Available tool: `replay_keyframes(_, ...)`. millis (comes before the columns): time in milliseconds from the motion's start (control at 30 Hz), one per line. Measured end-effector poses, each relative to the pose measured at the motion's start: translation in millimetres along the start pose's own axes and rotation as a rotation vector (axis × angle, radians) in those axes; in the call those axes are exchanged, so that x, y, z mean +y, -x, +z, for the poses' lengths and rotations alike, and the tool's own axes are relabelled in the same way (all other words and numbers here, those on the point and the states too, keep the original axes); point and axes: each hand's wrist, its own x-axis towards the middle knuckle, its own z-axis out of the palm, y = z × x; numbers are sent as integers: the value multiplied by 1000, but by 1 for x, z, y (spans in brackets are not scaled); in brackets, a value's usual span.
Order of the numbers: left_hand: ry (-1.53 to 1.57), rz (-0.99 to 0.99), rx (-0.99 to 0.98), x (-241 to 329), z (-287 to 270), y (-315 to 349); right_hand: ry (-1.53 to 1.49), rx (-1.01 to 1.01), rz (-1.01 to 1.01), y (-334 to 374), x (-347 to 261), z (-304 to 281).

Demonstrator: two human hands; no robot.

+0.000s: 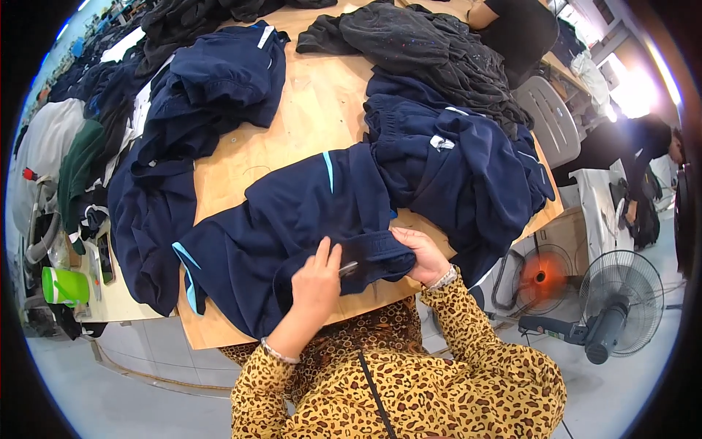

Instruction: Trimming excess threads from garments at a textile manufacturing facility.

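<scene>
labels | white tag (441, 143) on right navy garment | white tag (265, 36) on far navy garment

Centre frame, two hands, left hand (316, 282) and right hand (420, 254), grip a navy garment (307, 212) on a wooden tabletop (314, 110); small metal tool (348, 268) between them.

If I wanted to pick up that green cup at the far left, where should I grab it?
Grip the green cup around its round body, coming from above. It lies on its side on the pale side surface, so the curved wall faces up while clutter crowds its ends.
</scene>
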Motion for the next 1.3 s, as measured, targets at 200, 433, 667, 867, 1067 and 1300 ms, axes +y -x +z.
replay_keyframes(200,1011,-445,-144,-43,-33,-19,590,-66,-342,11,-16,-4)
replay_keyframes(433,1408,-699,-178,-46,-57,-19,1783,60,-1075,13,4,60)
replay_keyframes(667,1395,-552,-184,-31,-62,-13,1552,-171,-681,-12,10,61)
replay_keyframes(867,955,-390,39,-50,-42,9,996,-345,-247,-4,-8,53)
replay_keyframes(1067,957,-326,98,-45,-32,11,1115,-301,-362,6,-5,61)
replay_keyframes(1300,1046,-422,36,-42,-30,6,1188,-242,-748,4,14,64)
